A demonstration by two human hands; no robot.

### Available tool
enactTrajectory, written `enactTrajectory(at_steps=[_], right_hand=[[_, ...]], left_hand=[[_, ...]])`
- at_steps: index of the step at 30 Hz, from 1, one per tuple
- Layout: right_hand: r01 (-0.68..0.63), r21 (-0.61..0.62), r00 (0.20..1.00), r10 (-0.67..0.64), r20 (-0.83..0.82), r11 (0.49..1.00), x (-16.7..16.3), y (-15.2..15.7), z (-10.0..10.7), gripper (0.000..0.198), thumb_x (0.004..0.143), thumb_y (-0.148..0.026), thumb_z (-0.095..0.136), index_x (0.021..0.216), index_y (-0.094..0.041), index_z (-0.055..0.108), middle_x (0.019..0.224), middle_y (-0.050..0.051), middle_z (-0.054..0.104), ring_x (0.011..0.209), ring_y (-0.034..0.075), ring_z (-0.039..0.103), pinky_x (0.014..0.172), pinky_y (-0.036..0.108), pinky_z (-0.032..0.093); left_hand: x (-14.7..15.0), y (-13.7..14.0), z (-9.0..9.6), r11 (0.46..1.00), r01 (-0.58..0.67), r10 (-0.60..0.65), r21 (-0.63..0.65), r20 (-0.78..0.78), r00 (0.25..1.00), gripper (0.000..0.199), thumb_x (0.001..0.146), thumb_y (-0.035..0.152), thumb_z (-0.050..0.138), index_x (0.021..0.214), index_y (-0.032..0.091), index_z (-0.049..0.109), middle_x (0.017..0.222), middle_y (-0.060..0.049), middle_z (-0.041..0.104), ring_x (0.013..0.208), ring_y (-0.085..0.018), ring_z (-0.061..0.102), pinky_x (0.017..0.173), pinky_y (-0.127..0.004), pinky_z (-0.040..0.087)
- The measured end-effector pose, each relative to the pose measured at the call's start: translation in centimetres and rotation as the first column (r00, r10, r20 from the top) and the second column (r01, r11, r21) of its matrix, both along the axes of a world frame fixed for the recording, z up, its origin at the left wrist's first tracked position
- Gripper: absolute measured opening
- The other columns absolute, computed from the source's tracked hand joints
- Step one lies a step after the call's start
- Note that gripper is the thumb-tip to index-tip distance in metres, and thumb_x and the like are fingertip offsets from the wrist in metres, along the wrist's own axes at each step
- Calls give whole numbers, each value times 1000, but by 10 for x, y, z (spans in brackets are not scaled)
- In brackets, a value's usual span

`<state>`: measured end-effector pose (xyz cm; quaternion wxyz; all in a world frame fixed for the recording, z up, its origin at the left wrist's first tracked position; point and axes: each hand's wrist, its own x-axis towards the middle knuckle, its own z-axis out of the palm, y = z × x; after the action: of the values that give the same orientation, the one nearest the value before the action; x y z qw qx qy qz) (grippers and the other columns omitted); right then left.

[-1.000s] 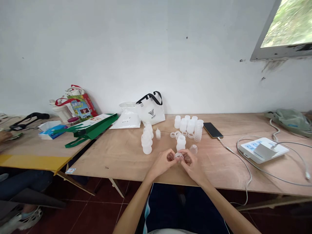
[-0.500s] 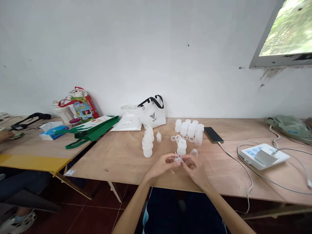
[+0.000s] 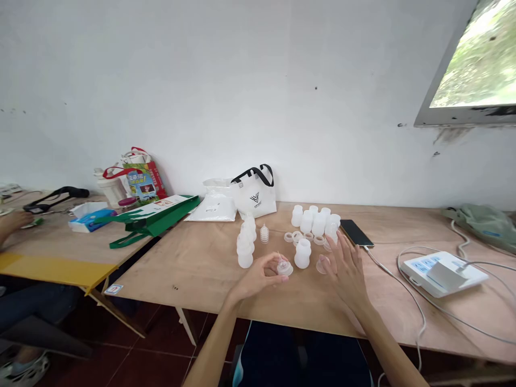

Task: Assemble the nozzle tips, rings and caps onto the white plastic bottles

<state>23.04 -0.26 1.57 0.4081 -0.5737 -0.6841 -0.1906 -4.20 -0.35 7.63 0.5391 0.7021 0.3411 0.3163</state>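
My left hand [image 3: 256, 278] is closed around a clear bottle nipple [image 3: 284, 266], gripping it by the side of its wide base. My right hand [image 3: 347, 271] is open with spread fingers, over the table near the clear dome cap [image 3: 321, 265] and the stacked clear pieces behind it. Between the hands stands a white translucent bottle [image 3: 302, 253]. Behind lie several loose white rings [image 3: 297, 236] and a group of white bottles [image 3: 319, 221]. To the left stand a row of bottles [image 3: 245, 250] and a small stack of nipples [image 3: 264, 234].
A phone [image 3: 356, 233] on a cable lies right of the bottles, with a white power strip [image 3: 442, 273] farther right. Along the wall are a white bag [image 3: 255, 196], a plastic packet [image 3: 213, 207] and a green bag [image 3: 161, 217]. Another person's hand [image 3: 15, 221] is at far left.
My hands have come apart. The left keeps the nipple and has moved slightly left; the right has let go, opened and shifted right toward the stacked clear pieces. The view has tilted slightly.
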Motion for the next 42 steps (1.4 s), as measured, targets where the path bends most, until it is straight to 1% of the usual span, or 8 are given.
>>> enactTrajectory(at_steps=[7,15,22,28,31,35,39,42], right_hand=[[-74,-125,994,84,74,989,1,6,-16,44,105,-39,40,147,-32,51,162,8,41,150,32,36,122,65,19],[-118,-114,991,124,45,986,-7,13,2,60,105,-44,40,162,-30,25,166,10,33,152,32,32,122,61,23],[-132,-120,979,148,138,984,-17,37,9,38,104,-41,42,133,-26,62,143,12,62,142,33,48,123,64,14],[-215,-139,973,225,56,967,-27,36,8,32,101,-46,51,121,-24,62,127,12,72,130,33,59,122,67,6],[-336,-195,941,334,-45,921,-32,25,16,26,98,-43,56,119,-27,61,119,7,75,117,30,66,123,63,16],[-471,-204,866,406,-293,858,-39,-3,25,29,96,-41,58,122,-28,60,118,8,72,109,28,68,101,48,51],[-502,-268,828,367,-424,822,-46,-28,21,39,95,-43,61,132,-33,59,123,7,70,108,27,69,88,42,57],[-559,-283,779,376,-502,780,-47,-34,10,57,88,-46,71,140,-33,50,129,7,68,114,28,68,89,42,58]], left_hand=[[7,-2,-3,996,47,-43,70,-55,998,34,83,32,77,113,23,66,113,-5,66,97,-19,63,89,-33,51],[3,0,-8,995,15,-10,100,-52,999,34,83,34,77,113,23,65,113,-5,68,94,-19,64,87,-32,50],[-1,-1,-6,997,1,3,82,-55,998,36,83,34,77,115,23,65,114,-6,67,95,-19,65,87,-33,52],[-1,-2,-2,996,-6,8,90,-28,1000,31,84,32,76,112,23,65,108,-4,67,96,-19,64,88,-32,52],[1,-1,-3,995,-71,72,73,-21,997,35,85,37,75,116,23,65,116,-6,66,95,-19,65,87,-33,53],[5,1,-7,982,-183,180,40,67,981,40,85,46,75,114,22,61,124,-9,63,102,-21,64,77,-30,56],[15,-2,-12,980,-196,190,45,100,977,40,83,48,76,109,23,58,120,-7,64,107,-22,63,76,-28,55],[24,-7,-14,983,-181,178,34,78,981,42,81,47,79,103,21,55,104,-4,64,95,-19,64,77,-28,52]])
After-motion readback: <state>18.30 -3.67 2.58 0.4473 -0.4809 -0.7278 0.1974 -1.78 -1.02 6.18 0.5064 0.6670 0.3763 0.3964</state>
